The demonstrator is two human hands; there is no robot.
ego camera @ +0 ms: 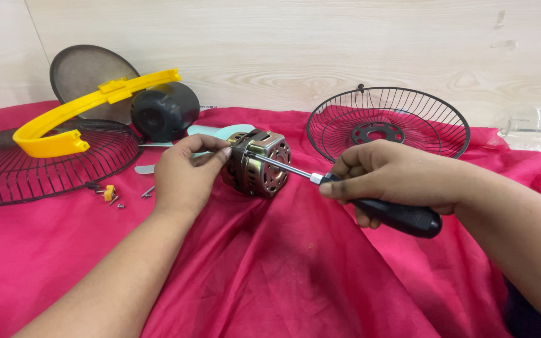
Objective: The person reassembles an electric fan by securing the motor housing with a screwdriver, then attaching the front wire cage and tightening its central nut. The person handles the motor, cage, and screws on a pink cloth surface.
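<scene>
Motor (259, 163), a small metal fan motor with a gold-and-silver casing, sits on the red cloth (270, 275) mid-table, tipped on its side, between our two hands. Left hand (183, 175) grips its rear end, fingers curled narrow around the casing, thumb on top. Right hand (386, 178) is wrapped tight on the black handle of a screwdriver (370, 203); its steel shaft runs up-left and the tip meets the front face of the motor. We cannot tell which screw it sits in, too small.

Behind the right hand, a black wire fan guard (388, 122) leans against the pale wood wall (320, 50), well apart from the motor. On the left, a second wire guard (26, 166) lies flat on the cloth, with a curved yellow plastic band (76, 119) resting across it. A round dark mesh disc (86, 75) stands against the wall behind that, and a black dome-shaped motor cover (165, 111) is beside it. A pale blue fan blade (217, 131) pokes out just behind the left hand, partly hidden. A small yellow clip (109, 193) and a few loose screws (120, 203) lie near the left wrist. Clear plastic item (533, 128) at far right, unclear what.
</scene>
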